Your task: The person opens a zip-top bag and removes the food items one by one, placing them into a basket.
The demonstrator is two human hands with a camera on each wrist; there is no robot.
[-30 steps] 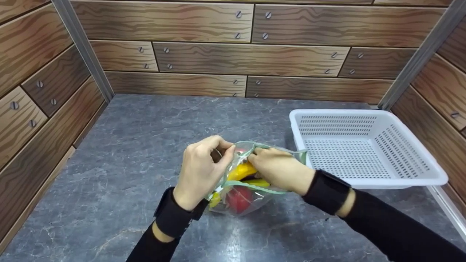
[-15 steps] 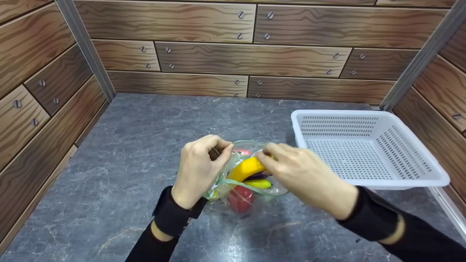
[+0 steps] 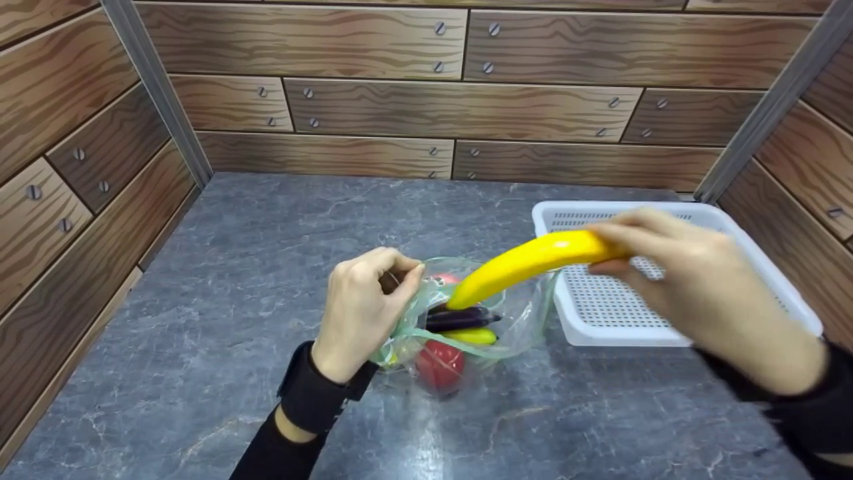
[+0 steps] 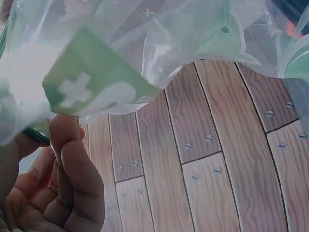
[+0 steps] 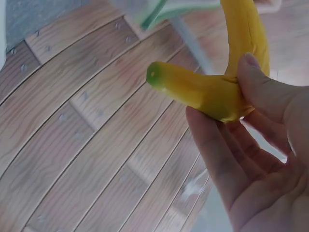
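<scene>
My left hand (image 3: 363, 310) pinches the rim of a clear plastic bag with green edging (image 3: 533, 317). A green label with a white cross shows on the bag (image 4: 101, 72) in the left wrist view. My right hand (image 3: 706, 287) grips a yellow banana (image 3: 533, 259) by one end; its other end slants down over the bag's mouth. Thumb and fingers pinch the banana (image 5: 207, 92) near its green-tipped stem in the right wrist view. Inside the bag lie a dark purple eggplant (image 3: 460, 320), a yellow-green elongated piece (image 3: 476, 335) and a round red piece (image 3: 440, 365).
A white perforated plastic basket (image 3: 626, 335) stands to the right, partly behind my right hand. The grey marbled tabletop (image 3: 280, 227) is bounded by wood-patterned walls (image 3: 373, 107) at the back and sides.
My right hand has drawn the banana up out of the bag and moved right, over the basket's near side. The left hand has stayed nearly still at the bag's rim.
</scene>
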